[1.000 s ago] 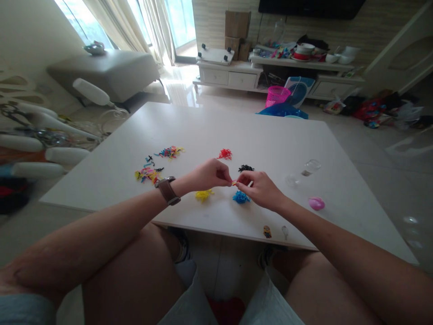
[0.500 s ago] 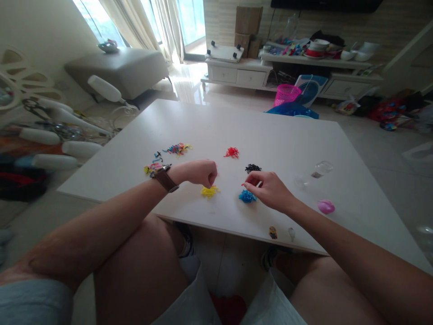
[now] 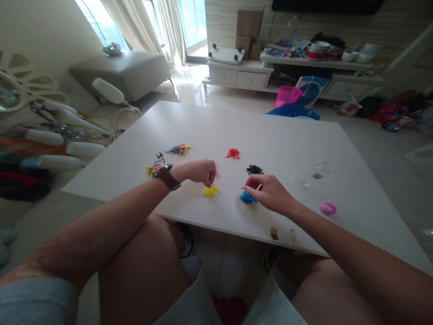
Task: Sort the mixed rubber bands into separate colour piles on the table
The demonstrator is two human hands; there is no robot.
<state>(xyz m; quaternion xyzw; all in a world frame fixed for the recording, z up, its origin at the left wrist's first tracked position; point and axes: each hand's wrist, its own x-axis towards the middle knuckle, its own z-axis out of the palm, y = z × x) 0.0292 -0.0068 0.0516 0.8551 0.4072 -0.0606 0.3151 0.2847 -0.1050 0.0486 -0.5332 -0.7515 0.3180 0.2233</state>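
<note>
My left hand (image 3: 203,172), with a watch on its wrist, is closed in a fist above the yellow pile (image 3: 210,192) of small strand-like pieces. Whatever its fingers hold is hidden. A pink pile (image 3: 217,170) shows partly behind it. With thumb and forefinger together, my right hand (image 3: 268,191) pinches what looks like a small red piece (image 3: 243,188) over the blue pile (image 3: 247,197). Just beyond that hand lies a black pile (image 3: 254,169), and farther back a red pile (image 3: 232,154). Mixed-colour pieces (image 3: 180,150) are scattered on the left.
On the white table (image 3: 264,135), a clear plastic bottle (image 3: 324,169) and a pink object (image 3: 327,208) lie to the right. A minion figure (image 3: 274,233) and a small clear item (image 3: 292,234) are by the front edge. Beyond the table stands a pink basket (image 3: 287,95).
The view has shifted slightly. Both hands keep nearly the same place and grip, the right one a touch lower; slightly more of the pink pile shows beside my left fist.
</note>
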